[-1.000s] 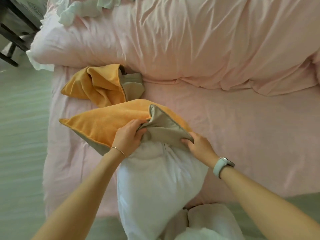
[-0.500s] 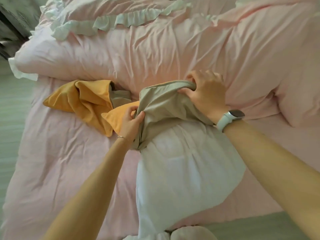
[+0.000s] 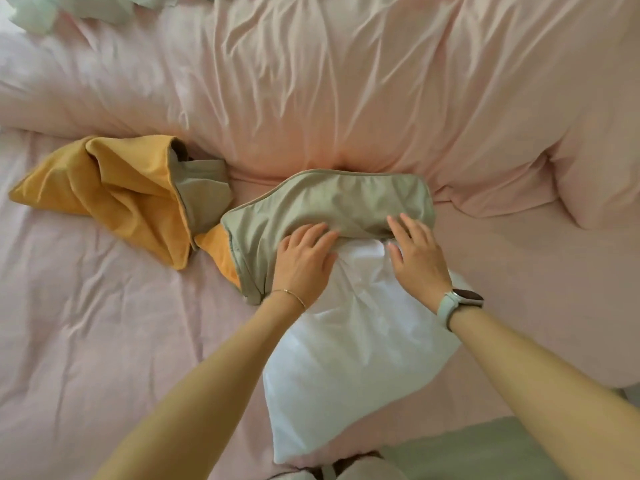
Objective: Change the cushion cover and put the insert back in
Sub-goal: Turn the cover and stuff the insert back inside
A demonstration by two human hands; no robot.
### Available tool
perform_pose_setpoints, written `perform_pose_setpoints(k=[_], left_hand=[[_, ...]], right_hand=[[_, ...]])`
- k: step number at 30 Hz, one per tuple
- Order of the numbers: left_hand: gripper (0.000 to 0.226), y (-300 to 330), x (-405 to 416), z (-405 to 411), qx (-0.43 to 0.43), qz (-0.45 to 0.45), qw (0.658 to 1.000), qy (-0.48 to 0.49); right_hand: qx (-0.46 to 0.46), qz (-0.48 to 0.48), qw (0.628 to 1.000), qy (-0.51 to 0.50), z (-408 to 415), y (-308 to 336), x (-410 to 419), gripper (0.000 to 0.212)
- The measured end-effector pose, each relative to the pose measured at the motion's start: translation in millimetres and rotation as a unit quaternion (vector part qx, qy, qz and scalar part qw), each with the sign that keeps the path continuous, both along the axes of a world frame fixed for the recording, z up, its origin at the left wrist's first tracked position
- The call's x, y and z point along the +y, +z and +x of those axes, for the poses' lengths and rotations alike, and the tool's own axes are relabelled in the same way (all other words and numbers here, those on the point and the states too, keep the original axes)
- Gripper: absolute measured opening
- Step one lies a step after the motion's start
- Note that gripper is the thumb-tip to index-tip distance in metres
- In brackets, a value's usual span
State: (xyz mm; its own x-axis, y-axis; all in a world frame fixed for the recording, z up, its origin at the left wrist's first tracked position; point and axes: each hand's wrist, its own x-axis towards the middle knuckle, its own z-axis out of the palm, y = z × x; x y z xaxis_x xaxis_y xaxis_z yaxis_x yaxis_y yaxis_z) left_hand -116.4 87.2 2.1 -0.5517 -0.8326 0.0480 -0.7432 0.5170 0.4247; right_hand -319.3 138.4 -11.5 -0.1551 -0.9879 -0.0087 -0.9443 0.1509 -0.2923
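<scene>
A white cushion insert (image 3: pixel 349 355) lies on the pink bed, its far end inside a khaki cover (image 3: pixel 325 202) whose orange side (image 3: pixel 216 244) shows at the left edge. The cover is bunched over only the top of the insert. My left hand (image 3: pixel 304 261) rests with fingers spread on the cover's bunched opening edge. My right hand (image 3: pixel 415 258) lies beside it, fingers straight on the same edge and thumb on the white insert. Neither hand plainly grips the fabric.
A second orange and khaki cover (image 3: pixel 114 192) lies crumpled on the sheet (image 3: pixel 104 341) to the left. A bulky pink duvet (image 3: pixel 346 91) fills the back, with a pink pillow (image 3: pixel 602 181) at the right. The bed's near edge (image 3: pixel 485 441) meets green floor.
The hands have let go of the raised cover and set it and the insert down on the bed. Both hands now lie flat at the opening edge. The view has tilted down.
</scene>
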Motion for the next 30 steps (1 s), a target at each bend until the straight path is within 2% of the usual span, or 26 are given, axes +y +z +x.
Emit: perform_pose_setpoints(k=[3,5,9,13,15,16,18,20,21,24,27,30], left_hand=[[0.044,-20,-16,-6,-0.024,0.048,0.998,0.039],[0.048,-27,-18,-12,-0.007,0.062,0.995,0.079],[0.043,-40,-24,-9,0.050,0.030,0.991,0.119],[0.031,-43,-29,-6,0.086,-0.019,0.989,0.122],[0.031,-37,-35,-9,0.077,-0.049,0.985,0.144],[0.031,-33,-38,-9,0.063,-0.069,0.984,0.150],[0.032,-26,-41,-8,0.033,-0.083,0.984,0.153],[0.032,-18,-39,-6,0.022,-0.032,0.987,0.155],[0.029,-15,-38,-4,0.019,-0.004,0.989,0.150],[0.026,-15,-33,16,-0.007,0.001,0.997,0.073],[0.033,-17,-14,55,-0.056,-0.011,0.997,0.058],[0.026,-27,7,78,-0.062,-0.022,0.994,0.090]], right_hand=[[-0.030,0.035,0.999,-0.005,-13,-15,-16,0.049],[-0.043,0.021,0.999,0.004,-22,-26,-31,0.046],[-0.158,-0.011,0.987,0.005,-37,-32,-74,0.019],[-0.148,0.013,0.988,0.038,-51,-30,-113,0.019],[-0.097,0.035,0.995,-0.006,-48,-28,-119,0.021],[-0.067,0.010,0.997,-0.025,-43,-25,-115,0.021],[-0.017,-0.126,0.992,-0.024,-24,-13,-95,0.024],[-0.049,-0.231,0.971,0.039,8,-4,-60,0.029],[-0.084,-0.236,0.963,0.097,28,-2,-38,0.029],[-0.145,-0.157,0.950,0.226,81,-8,14,0.031],[-0.123,-0.062,0.968,0.211,113,-17,37,0.036],[-0.077,-0.029,0.981,0.177,133,-14,40,0.042]])
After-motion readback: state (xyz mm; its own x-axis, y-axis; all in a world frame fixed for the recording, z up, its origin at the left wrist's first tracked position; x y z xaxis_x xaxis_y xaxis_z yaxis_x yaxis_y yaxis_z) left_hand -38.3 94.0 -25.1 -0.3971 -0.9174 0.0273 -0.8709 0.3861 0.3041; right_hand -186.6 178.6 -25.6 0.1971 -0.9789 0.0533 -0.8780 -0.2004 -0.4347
